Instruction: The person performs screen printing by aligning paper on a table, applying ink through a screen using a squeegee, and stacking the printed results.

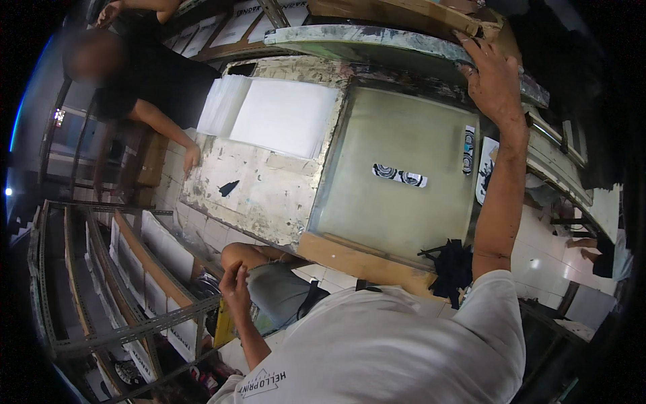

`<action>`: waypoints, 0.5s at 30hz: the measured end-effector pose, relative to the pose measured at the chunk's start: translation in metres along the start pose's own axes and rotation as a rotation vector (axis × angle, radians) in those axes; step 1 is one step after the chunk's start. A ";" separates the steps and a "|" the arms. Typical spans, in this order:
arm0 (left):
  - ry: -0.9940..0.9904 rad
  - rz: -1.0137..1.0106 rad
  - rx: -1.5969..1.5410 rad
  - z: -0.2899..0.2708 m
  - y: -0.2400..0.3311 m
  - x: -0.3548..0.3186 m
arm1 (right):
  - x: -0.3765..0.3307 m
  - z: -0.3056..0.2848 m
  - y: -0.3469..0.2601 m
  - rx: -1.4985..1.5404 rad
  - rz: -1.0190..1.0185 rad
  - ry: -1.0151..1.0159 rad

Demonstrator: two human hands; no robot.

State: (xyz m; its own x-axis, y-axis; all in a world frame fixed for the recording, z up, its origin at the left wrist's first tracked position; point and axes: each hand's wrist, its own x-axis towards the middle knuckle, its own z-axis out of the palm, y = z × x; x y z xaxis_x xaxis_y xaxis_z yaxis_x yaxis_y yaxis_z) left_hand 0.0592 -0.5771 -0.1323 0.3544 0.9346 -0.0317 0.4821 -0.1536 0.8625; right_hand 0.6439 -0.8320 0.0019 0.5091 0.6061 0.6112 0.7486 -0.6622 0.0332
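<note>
My right arm reaches to the far side of the table, and my right hand [496,84] is at a long paint-stained board [377,40]. Its fingers lie over the top of the board and its thumb is below, next to a cardboard box [397,17]. Near my bent knee hangs my left hand [234,288], fingers loosely bent, with nothing visible in it. Between my arms and the board lies a framed printing screen [404,215] with a greenish mesh. One black-and-white patterned strip [400,175] shows at its middle, another strip [468,149] by its right edge.
White sheets [286,118] are stacked on the stained table [269,195], left of the screen. Dark rags [451,269] hang at its near right corner. A co-worker's hand [192,160] touches the table's left edge. A metal rack [134,330] with framed screens stands at lower left.
</note>
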 end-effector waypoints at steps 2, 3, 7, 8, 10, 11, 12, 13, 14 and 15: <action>-0.014 0.141 0.021 0.021 0.018 0.015 | -0.002 0.002 0.002 0.025 0.006 0.023; -0.036 0.264 0.075 0.040 0.027 0.024 | -0.002 0.002 0.002 0.029 0.006 0.030; -0.215 0.288 0.051 0.123 0.046 0.074 | -0.002 -0.002 -0.007 0.009 0.037 -0.029; -0.247 0.370 0.066 0.145 0.054 0.089 | -0.002 -0.004 -0.009 0.002 0.047 -0.049; -0.266 0.462 0.062 0.185 0.051 0.128 | 0.002 -0.006 -0.010 -0.002 0.057 -0.065; -0.218 0.550 0.104 0.204 0.045 0.152 | 0.006 -0.005 -0.011 0.004 0.060 -0.061; -0.185 0.633 0.141 0.225 0.039 0.171 | 0.004 -0.007 -0.010 -0.001 0.069 -0.069; -0.164 0.660 0.190 0.240 0.040 0.188 | 0.005 -0.008 -0.010 0.003 0.074 -0.068; -0.142 0.685 0.238 0.254 0.040 0.203 | 0.008 -0.010 -0.010 0.007 0.077 -0.067; -0.108 0.735 0.380 0.266 0.039 0.217 | 0.011 -0.011 -0.010 0.008 0.079 -0.069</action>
State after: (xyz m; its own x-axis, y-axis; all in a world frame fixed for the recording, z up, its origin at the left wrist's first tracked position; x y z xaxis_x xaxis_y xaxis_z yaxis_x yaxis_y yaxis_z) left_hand 0.3684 -0.4655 -0.2397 0.7499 0.5207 0.4081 0.3282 -0.8284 0.4539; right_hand 0.6372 -0.8242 0.0170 0.5942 0.5815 0.5557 0.7084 -0.7056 -0.0192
